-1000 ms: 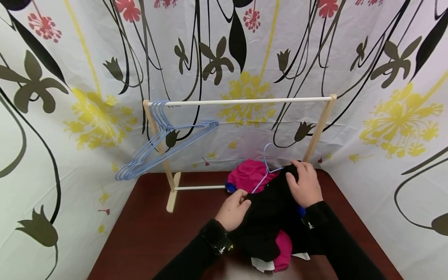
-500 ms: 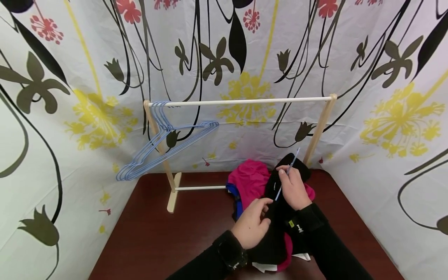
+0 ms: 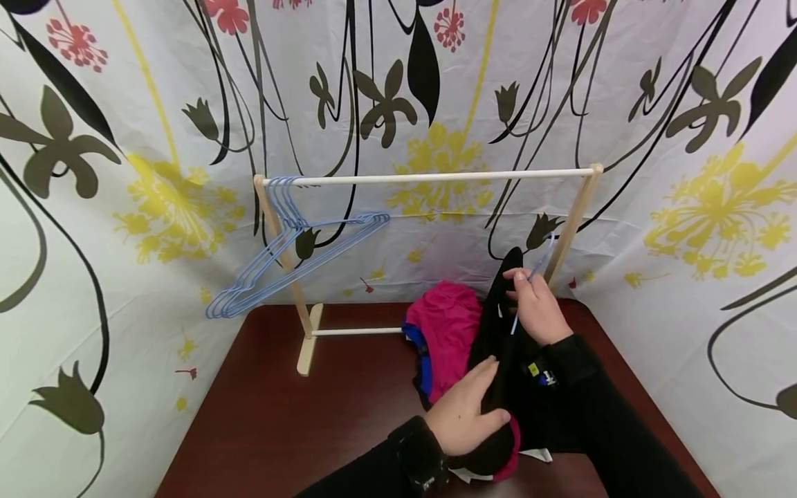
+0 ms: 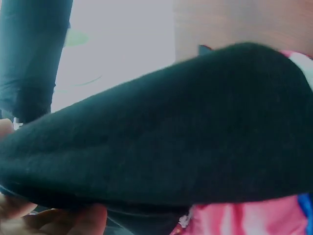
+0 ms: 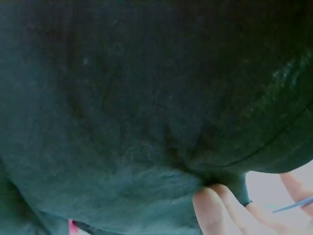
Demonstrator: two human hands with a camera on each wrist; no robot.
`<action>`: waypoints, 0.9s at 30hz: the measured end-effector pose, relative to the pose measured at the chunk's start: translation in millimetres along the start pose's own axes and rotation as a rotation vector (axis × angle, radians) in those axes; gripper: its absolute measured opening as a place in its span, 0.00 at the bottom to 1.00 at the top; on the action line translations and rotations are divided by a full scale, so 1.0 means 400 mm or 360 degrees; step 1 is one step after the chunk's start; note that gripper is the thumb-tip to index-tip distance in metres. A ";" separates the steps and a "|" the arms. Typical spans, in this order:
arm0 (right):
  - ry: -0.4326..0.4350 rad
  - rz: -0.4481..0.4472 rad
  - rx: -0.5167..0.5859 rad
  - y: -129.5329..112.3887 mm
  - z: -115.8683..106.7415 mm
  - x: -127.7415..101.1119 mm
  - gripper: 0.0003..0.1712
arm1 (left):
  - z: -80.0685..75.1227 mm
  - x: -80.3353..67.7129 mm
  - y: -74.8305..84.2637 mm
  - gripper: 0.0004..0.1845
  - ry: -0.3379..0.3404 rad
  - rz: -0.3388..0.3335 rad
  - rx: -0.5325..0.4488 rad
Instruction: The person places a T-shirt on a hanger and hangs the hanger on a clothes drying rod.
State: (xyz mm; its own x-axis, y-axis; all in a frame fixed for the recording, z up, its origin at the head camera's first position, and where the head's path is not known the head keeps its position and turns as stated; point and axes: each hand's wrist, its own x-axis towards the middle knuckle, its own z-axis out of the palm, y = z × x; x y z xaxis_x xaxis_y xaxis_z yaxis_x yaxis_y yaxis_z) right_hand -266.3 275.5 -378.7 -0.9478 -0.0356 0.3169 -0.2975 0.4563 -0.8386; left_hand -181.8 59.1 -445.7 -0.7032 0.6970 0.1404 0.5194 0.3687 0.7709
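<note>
In the head view my right hand (image 3: 540,308) holds a light-blue wire hanger (image 3: 514,324) between thumb and fingers, its hook end rising above the hand. A black garment (image 3: 498,332) hangs from there, raised to a peak beside the fingers. The right wrist view shows fingertips (image 5: 210,208) against the black cloth, the hanger wire (image 5: 293,204) beside them. My left hand (image 3: 463,415) lies along the garment lower down, fingers extended and thumb apart. Left fingertips (image 4: 90,220) appear at the cloth's lower edge in the left wrist view.
A pink garment (image 3: 445,325) with blue trim lies behind on the dark red table (image 3: 268,422). The wooden rack (image 3: 429,178) stands at the back; several light-blue hangers (image 3: 292,256) hang at its left end. A flower-patterned curtain (image 3: 386,41) surrounds the table.
The hanger and black garment have been turned from facing front to nearly edge-on, and lifted. My right hand shifted its grip to the hanger, then rose. My left hand moved right and lower.
</note>
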 end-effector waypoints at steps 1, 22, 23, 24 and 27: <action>-0.0013 0.0021 0.0005 -0.007 -0.011 0.004 0.31 | -0.006 0.007 0.004 0.38 0.0009 0.0025 -0.0021; 0.0040 0.0079 0.0043 -0.062 -0.136 0.061 0.42 | -0.076 0.197 0.129 0.37 0.0091 0.0154 -0.0426; 0.0044 0.0067 0.0023 -0.063 -0.139 0.061 0.42 | -0.080 0.208 0.135 0.37 0.0097 0.0143 -0.0427; 0.0052 0.0052 0.0000 -0.064 -0.141 0.061 0.42 | -0.084 0.219 0.139 0.37 0.0102 0.0128 -0.0435; 0.0080 0.0035 -0.0060 -0.062 -0.149 0.060 0.40 | -0.094 0.248 0.151 0.38 0.0132 0.0087 -0.0440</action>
State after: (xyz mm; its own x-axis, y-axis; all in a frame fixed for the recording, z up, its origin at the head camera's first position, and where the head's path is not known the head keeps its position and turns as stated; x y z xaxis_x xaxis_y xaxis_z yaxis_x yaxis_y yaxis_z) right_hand -274.9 316.2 -323.9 -0.9469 0.0190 0.3209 -0.2710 0.4896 -0.8288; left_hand -238.4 127.4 -361.8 -0.7209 0.6545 0.2279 0.4138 0.1426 0.8991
